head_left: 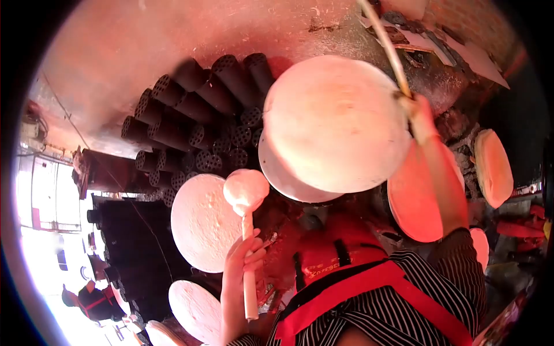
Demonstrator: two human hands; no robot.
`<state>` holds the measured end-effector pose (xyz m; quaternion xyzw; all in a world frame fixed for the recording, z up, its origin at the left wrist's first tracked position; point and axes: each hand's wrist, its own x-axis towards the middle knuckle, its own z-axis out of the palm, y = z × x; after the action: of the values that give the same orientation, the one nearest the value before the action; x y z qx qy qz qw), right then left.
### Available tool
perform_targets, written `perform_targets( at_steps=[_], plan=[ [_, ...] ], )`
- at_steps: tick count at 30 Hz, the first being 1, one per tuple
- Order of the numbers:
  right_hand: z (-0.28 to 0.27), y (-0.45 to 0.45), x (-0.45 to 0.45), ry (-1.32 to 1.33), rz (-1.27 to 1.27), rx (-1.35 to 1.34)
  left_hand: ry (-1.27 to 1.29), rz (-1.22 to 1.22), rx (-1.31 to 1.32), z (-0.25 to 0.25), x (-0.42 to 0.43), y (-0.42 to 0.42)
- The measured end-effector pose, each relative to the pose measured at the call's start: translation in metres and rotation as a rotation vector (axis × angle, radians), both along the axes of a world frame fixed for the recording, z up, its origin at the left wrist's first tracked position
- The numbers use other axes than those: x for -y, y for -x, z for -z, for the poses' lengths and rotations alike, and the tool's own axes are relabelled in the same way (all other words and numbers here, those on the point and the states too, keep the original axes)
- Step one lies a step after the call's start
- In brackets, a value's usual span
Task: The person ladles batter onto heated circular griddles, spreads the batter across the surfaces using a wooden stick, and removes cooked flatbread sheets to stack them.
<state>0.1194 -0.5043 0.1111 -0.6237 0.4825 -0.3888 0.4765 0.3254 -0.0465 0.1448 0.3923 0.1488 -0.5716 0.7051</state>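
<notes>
My left hand (238,268) is closed round the pale handle of a ladle (247,193), held upright with its round bowl at the top. The bowl looks coated in something white. A round pan of white batter-like stuff (199,222) is just behind the ladle. Farther up, my right hand (416,112) is closed round a thin wooden stick (385,43) that runs to the top edge. Beside that hand is a large pale round disc (334,124); whether the fingers touch it I cannot tell. It overlaps a shallow round pan (288,179) beneath.
Perforated coal briquettes (202,109) are piled against the wall, with more dark stacks (133,248) at left. Other round pale discs lie at lower left (196,311), under my right arm (415,196) and at far right (493,167). A person (95,300) is at far left.
</notes>
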Motion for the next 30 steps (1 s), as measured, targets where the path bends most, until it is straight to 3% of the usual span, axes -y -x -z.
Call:
perform_targets(
  at_steps=[1,2,4,5,7,8,9,11,12,14,16,18,20,22,24,26,30],
  plan=[
    [0.004,0.035,0.01,0.083,0.041,-0.066,0.004,0.033,-0.001,0.0,0.014,-0.006],
    [-0.004,0.064,0.02,0.046,0.262,-0.329,0.011,0.075,-0.002,0.0,0.028,-0.013],
    [0.023,0.18,0.066,0.088,0.3,-0.175,0.0,0.114,-0.047,0.004,0.055,-0.022],
    [0.015,0.223,0.066,0.286,0.424,-0.337,-0.003,0.124,-0.079,0.007,0.066,-0.024],
    [-0.04,0.305,0.056,0.263,0.373,-0.237,0.064,0.19,-0.255,0.022,0.087,-0.028],
    [-0.09,0.316,0.041,0.402,0.419,-0.607,0.103,0.251,-0.224,0.034,0.093,-0.03],
    [-0.132,0.326,0.033,0.465,0.545,-0.888,0.185,0.209,-0.376,0.037,0.101,-0.026],
    [-0.179,0.364,0.031,0.842,0.729,-1.141,0.318,0.146,-0.694,0.045,0.118,-0.017],
    [-0.196,0.392,0.038,0.923,0.678,-1.347,0.307,0.132,-0.733,0.044,0.127,-0.012],
    [-0.213,0.421,0.045,1.155,0.574,-1.402,0.22,0.18,-0.602,0.039,0.152,0.011],
    [-0.194,0.453,0.071,1.253,0.425,-1.488,0.106,0.205,-0.393,0.032,0.17,0.038],
    [-0.147,0.482,0.074,1.137,0.364,-1.614,0.021,0.213,-0.222,0.022,0.185,0.08],
    [-0.05,0.519,0.098,1.198,0.468,-1.49,-0.051,0.209,-0.101,0.015,0.194,0.108],
    [0.023,0.528,0.085,1.084,0.486,-1.546,-0.112,0.203,-0.011,0.009,0.201,0.127],
    [0.079,0.543,0.075,0.802,0.412,-1.479,-0.164,0.193,0.052,0.002,0.206,0.146],
    [0.134,0.554,0.066,0.774,0.442,-1.364,-0.203,0.187,0.101,-0.004,0.21,0.161],
    [0.142,0.54,0.043,0.611,0.475,-1.208,-0.245,0.174,0.169,-0.015,0.213,0.182]
  ],
)
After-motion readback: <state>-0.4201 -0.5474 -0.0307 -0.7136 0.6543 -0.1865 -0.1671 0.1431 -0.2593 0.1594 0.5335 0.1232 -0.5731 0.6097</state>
